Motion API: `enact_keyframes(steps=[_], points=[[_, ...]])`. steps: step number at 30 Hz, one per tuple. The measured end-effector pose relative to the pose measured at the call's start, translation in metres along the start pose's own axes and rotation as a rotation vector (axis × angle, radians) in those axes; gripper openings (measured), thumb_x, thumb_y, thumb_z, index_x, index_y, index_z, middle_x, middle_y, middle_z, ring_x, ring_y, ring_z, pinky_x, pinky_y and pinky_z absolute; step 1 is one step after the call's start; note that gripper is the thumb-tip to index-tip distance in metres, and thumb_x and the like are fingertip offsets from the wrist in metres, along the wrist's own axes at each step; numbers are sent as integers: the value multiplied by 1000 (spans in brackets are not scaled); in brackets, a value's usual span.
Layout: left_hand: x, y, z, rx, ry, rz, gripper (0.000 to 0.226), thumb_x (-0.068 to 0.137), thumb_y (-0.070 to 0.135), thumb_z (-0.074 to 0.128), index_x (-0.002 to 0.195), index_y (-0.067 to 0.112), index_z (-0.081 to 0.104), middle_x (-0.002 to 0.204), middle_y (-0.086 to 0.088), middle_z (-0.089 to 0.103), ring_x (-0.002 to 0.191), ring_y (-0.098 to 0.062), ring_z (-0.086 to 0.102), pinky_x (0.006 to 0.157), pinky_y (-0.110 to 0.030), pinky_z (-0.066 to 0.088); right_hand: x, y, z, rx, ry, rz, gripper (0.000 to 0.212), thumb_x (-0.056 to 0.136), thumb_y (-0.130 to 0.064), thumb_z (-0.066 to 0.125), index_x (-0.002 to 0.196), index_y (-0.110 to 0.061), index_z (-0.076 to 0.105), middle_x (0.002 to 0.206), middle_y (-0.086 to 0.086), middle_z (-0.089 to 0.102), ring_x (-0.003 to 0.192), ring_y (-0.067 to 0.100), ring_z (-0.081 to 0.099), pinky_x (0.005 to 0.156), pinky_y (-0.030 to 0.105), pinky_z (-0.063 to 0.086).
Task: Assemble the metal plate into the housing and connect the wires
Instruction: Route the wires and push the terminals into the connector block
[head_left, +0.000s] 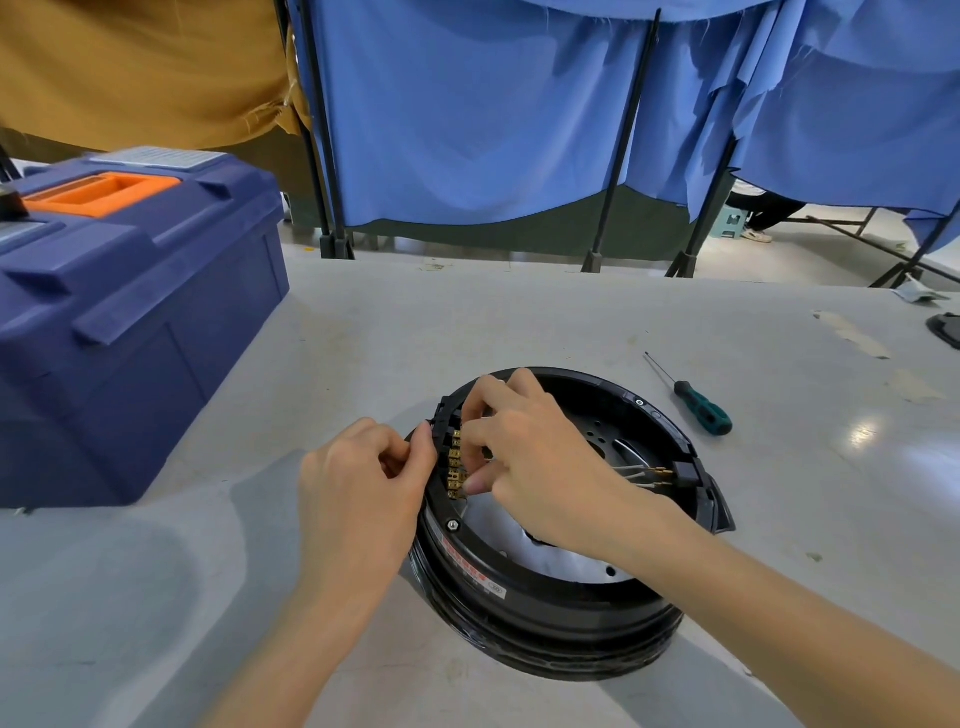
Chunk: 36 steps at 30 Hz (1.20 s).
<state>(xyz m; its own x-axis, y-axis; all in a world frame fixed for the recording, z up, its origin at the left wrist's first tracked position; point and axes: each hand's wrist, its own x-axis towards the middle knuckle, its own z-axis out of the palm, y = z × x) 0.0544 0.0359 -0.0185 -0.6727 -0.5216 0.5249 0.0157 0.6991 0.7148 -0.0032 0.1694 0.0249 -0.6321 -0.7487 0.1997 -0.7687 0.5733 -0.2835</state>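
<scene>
The housing (545, 623) sits on the grey table (467, 322) right in front of me. It is a black ring of hard moulded plastic with ribbed outer walls and a printed label on its near rim. It looks rigid but light enough to slide under a sideways push, so I judge the rim the best place to brace it. My left hand (358, 488) does that, fingers curled and pinching the rim at the black connector block on the ring's left.

The metal plate (563, 569) lies flat inside the ring. It is dull silver and thin, punched with round holes and a curved slot, and its edges are probably sharp.

My right hand (530, 457) reaches across the ring, fingers bent, pinching at the row of brass terminals (455, 467). Whether a wire end sits between my fingertips is hidden. The tabs look small and stiff, likely to bend under a skewed push.

On the ring's right, pale wires (631, 474) with brass tips meet another black block. They look thin and springy, best held near the tips. A green-handled screwdriver (698, 405) lies apart on the table, and a blue toolbox (130, 312) stands at my left.
</scene>
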Motion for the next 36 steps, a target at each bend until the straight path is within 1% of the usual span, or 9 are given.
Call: enact_keyframes(steps=[5,10,18,22,26,31,36], points=[[0,-1,0,3,-4,10,42,82,16,74,47,5,53,48,-2,46,44,-20,39,49,-32,33,5,-4,-3,-69,-30,-18,21,84,-10,64,72,-20,49,108,-1,46,100,24,34,83,40,36],[1,-1,1,7,-8,15,43,82,17,74,47,5,53,48,-2,46,44,-22,40,50,-33,34,6,-4,-6,-110,-68,-27,22,86,-14,64,73,-20,47,112,-1,43,101,24,32,80,36,33],[1,-2,0,8,-6,28,43,83,18,73,47,6,52,47,1,45,44,-19,40,49,-29,31,4,-3,-9,-79,-108,-22,20,84,-10,65,71,-18,51,113,0,43,101,24,34,85,42,39],[1,-1,0,13,-3,23,43,83,19,73,48,6,53,47,0,46,44,-20,41,49,-34,35,5,-3,-9,-40,-99,-6,24,84,-8,64,68,-18,49,112,0,43,101,23,34,88,44,39],[1,-1,-1,14,-8,26,43,84,19,72,48,6,52,47,1,44,44,-18,38,50,-31,32,6,-4,-8,-47,-102,-11,24,85,-10,65,69,-18,49,113,0,43,100,23,33,89,44,39],[1,0,-1,17,-15,23,43,84,20,72,49,5,53,48,-1,47,45,-23,42,49,-38,38,6,-2,-9,-13,-113,5,25,85,-10,67,69,-18,49,111,0,42,101,22,34,91,44,39],[0,-1,0,16,-10,22,43,84,19,73,48,5,53,47,-1,46,44,-21,40,49,-36,36,8,-4,-7,-47,-108,-3,26,85,-13,67,69,-19,48,113,0,43,101,22,32,89,44,38]])
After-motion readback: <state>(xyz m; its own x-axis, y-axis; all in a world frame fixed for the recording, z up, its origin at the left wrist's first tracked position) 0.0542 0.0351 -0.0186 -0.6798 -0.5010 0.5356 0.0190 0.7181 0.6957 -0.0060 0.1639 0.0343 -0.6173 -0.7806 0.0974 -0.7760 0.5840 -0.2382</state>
